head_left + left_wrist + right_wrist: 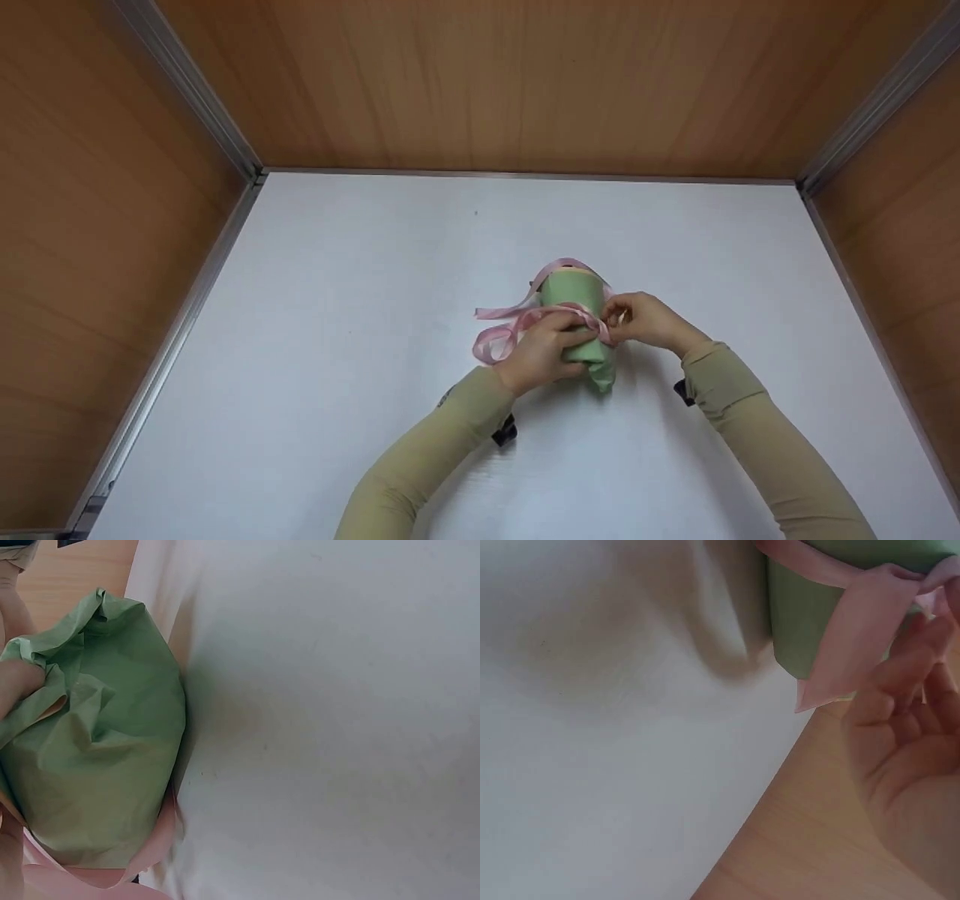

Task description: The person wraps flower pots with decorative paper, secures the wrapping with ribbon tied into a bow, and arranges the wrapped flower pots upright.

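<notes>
A bundle wrapped in green paper [571,286] lies on the white table, its crumpled, folded end toward me. Pink ribbon [499,313] runs round its middle and crosses over itself; loose lengths trail to the left and loop beyond the far end. My left hand [541,351] grips the bundle from the left, fingers across the paper just below the ribbon. At the right side, my right hand [649,321] pinches the ribbon near the crossing. The right wrist view shows a wide ribbon tail [866,622] hanging down over the green paper beside the curled fingers [919,667].
The white tabletop [337,315] spreads around the bundle. Wooden panels [480,90] with metal edging stand at the back and both sides. Small black pieces [505,431] show under the sleeves at the wrists.
</notes>
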### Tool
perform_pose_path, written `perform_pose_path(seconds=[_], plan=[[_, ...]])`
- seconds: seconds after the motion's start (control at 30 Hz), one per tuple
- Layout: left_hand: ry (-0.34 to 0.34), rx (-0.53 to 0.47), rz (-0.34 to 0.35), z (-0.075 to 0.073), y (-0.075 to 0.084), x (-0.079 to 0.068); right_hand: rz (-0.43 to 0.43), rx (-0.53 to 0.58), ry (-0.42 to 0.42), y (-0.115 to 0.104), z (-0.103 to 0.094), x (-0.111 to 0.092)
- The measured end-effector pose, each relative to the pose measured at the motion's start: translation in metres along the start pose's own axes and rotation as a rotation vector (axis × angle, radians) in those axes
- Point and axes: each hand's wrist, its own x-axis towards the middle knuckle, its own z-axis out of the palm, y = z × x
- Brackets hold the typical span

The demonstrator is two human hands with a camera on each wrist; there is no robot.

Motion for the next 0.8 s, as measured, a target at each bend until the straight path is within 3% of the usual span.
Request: perform_pose_path(seconds=[0.17,0.5,0.6,0.7,0.8], plan=[[0.002,0.016,0.015,-0.001,0.0,0.001,-0.07,-0.032,0.005,0.002,0.003,-0.003],[-0.069,-0.005,-0.024,-0.014,0.001,-0.007,-0.165,-0.021,0.049,0.002,0.011,-0.009],[-0.014,-0.026,-0.023,-0.02,-0.001,-0.01,-0.188,-0.032,0.073,-0.001,0.012,-0.01],[0.113,-0.061,-0.044,-0.026,-0.005,-0.013,-0.196,-0.012,0.07,-0.001,0.012,-0.011],[0.21,-0.09,-0.12,-0.029,-0.011,-0.015,-0.185,0.022,0.054,0.0,0.013,-0.011]])
